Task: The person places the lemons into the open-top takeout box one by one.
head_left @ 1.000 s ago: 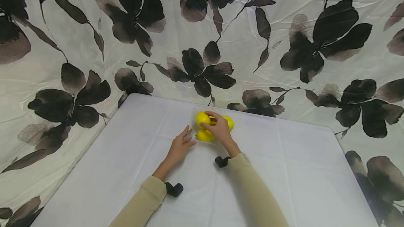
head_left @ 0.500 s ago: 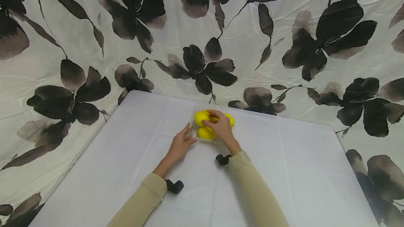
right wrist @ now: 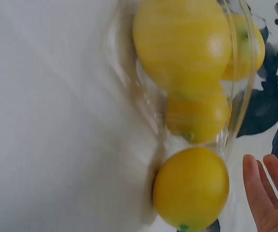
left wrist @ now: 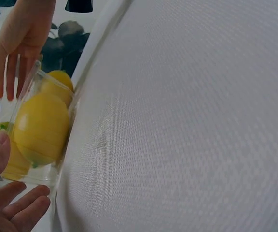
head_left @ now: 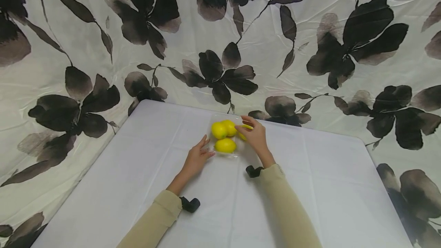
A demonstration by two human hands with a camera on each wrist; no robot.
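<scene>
A clear plastic box (head_left: 224, 155) near the table's far edge holds three lemons: one at the back left (head_left: 218, 130), one beside it (head_left: 229, 127) and one at the front (head_left: 225, 146). Another lemon (right wrist: 192, 188) lies just outside the box on its right. Over that outer lemon, my right hand (head_left: 255, 135) has its fingers extended; the right wrist view shows a gap between fingertips and fruit. My left hand (head_left: 196, 160) rests against the box's left side, thumb (left wrist: 0, 152) and fingers spread. The left wrist view cuts off part of that hand.
White cloth covers the table (head_left: 303, 186). Behind it and to the left hangs a pale curtain (head_left: 268, 41) with dark flowers. Black wrist-worn devices sit at the left (head_left: 190, 204) and right (head_left: 254, 171) sleeves.
My right hand has let go of a lemon in the back of the box and moved right, over the outer lemon. The left hand has stayed at the box.
</scene>
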